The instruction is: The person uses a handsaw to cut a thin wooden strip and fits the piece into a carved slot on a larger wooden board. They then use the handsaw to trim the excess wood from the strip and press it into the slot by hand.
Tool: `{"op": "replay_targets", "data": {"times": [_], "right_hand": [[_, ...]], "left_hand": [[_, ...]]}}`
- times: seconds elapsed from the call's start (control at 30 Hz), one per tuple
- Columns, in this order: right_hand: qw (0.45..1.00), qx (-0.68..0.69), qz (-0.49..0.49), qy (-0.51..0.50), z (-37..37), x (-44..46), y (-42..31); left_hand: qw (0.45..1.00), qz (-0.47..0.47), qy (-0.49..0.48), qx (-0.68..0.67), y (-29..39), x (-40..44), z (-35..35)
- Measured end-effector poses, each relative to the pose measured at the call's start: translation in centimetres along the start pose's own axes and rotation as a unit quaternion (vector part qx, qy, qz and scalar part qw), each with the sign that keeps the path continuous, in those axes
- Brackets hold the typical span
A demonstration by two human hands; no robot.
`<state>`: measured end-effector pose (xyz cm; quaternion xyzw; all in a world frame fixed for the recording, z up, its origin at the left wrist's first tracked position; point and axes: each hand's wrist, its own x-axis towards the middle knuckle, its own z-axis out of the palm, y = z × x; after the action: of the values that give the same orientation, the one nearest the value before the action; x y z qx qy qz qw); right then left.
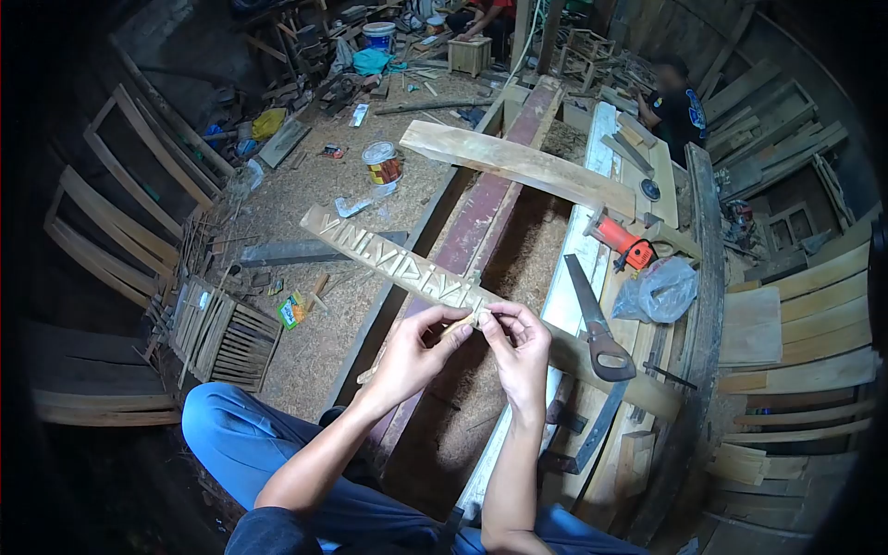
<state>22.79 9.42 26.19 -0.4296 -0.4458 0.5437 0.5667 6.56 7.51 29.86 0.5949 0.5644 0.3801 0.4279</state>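
A long curved wooden board [365, 248] with raised carved letters lies across the workbench, tilted down to the right. Above its lettered face, my left hand [416, 351] pinches a small pale tan piece [474, 319] between thumb and fingers. My right hand [520, 347] closes on the same piece from the other side, so the two sets of fingertips nearly meet. Whether this piece is wood or folded sandpaper, I cannot tell. My hands hide some of the letters. To the right of my right hand, a handsaw [601, 338] rests with its handle toward me.
A bare plank [509, 162] crosses the bench farther off. An orange power tool [622, 242] and a plastic bag [659, 289] sit at right. The bench has an open gap [532, 240] in its middle. A can [381, 162] stands on the littered floor; two people [680, 106] are farther back.
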Motion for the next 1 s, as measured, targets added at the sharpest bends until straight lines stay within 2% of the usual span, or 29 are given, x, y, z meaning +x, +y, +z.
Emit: {"op": "replay_targets", "data": {"times": [0.13,0.17,0.23,0.27,0.3,0.33,0.43,0.5,0.57,0.63,0.7,0.77,0.83,0.93,1.0], "right_hand": [[0.993,-0.084,0.021,0.075,-4.1,1.1,4.8],[0.986,-0.122,0.017,0.111,-6.1,1.3,7.4],[0.959,-0.216,0.046,0.175,-9.9,1.0,10.7],[0.937,-0.263,0.049,0.226,-12.2,0.7,13.7],[0.907,-0.308,0.054,0.282,-14.4,0.0,16.1],[0.889,-0.336,0.09,0.297,-15.3,-0.4,16.4],[0.854,-0.424,0.072,0.292,-16.5,-1.2,16.7],[0.866,-0.401,0.049,0.295,-17.0,-1.3,17.8],[0.83,-0.477,0.028,0.287,-17.7,-1.5,18.9],[0.836,-0.469,0.013,0.285,-18.1,-1.7,18.0],[0.806,-0.507,-0.027,0.305,-18.6,-2.1,16.0],[0.739,-0.583,-0.04,0.337,-19.6,-2.1,14.1],[0.716,-0.617,0.004,0.327,-21.3,-2.1,13.9],[0.733,-0.604,0.036,0.312,-22.7,-2.0,14.1],[0.728,-0.614,0.07,0.298,-22.8,-2.0,14.4]], "left_hand": [[0.999,0.019,0.007,-0.045,-3.2,1.0,1.5],[0.997,-0.035,-0.002,-0.062,-3.2,1.4,2.0],[0.996,-0.087,-0.001,-0.03,-5.4,2.3,3.8],[0.997,-0.065,-0.009,-0.029,-8.2,2.9,5.4],[0.991,-0.098,-0.022,-0.089,-11.2,3.5,8.5],[0.99,-0.101,-0.028,-0.094,-12.0,3.6,10.2],[0.987,-0.117,-0.068,-0.091,-14.3,3.8,15.1],[0.994,-0.088,-0.061,-0.019,-14.7,3.6,17.6],[0.992,-0.096,-0.085,-0.014,-15.6,3.7,19.8],[0.995,-0.067,-0.073,-0.009,-15.3,3.6,21.6],[0.989,-0.104,-0.094,-0.039,-15.4,4.1,23.1],[0.991,-0.087,-0.089,-0.047,-15.9,4.2,24.2],[0.99,-0.093,-0.092,-0.049,-15.9,4.4,25.0],[0.99,-0.086,-0.097,-0.054,-15.4,4.8,25.8],[0.985,-0.118,-0.096,-0.079,-14.9,4.8,25.9]]}}
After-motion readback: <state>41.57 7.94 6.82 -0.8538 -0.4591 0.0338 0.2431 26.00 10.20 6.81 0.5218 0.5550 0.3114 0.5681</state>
